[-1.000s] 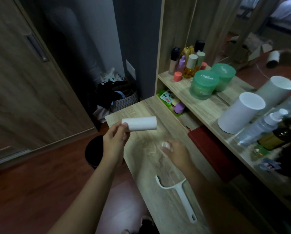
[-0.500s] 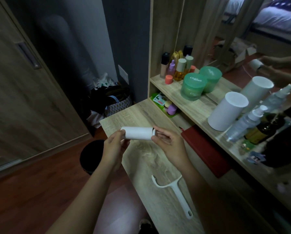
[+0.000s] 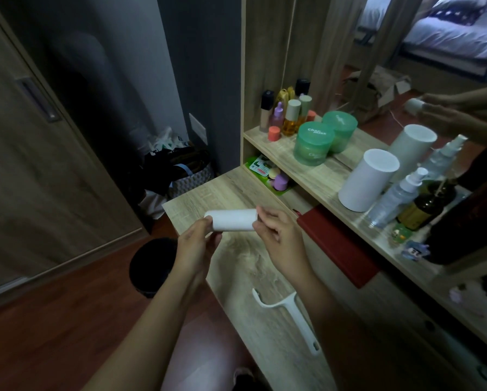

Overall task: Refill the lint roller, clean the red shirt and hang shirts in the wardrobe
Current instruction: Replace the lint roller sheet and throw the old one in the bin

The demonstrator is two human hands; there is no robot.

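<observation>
Wooden dresser top (image 3: 253,277) runs from centre to bottom right, with a shelf (image 3: 315,176) above it along a mirror. Black bin (image 3: 149,266) on the floor, just left of the dresser edge. On the shelf: white cylinder container (image 3: 366,179), green jar (image 3: 313,146). Red flat item (image 3: 338,244) lies under the shelf edge. Bare white lint roller handle (image 3: 290,314) flat on the dresser top, near the front. Left hand (image 3: 194,246) pinches the left end of the white refill roll (image 3: 232,220), which is held horizontal above the dresser. Right hand (image 3: 279,235) has fingertips closed on the roll's right end.
</observation>
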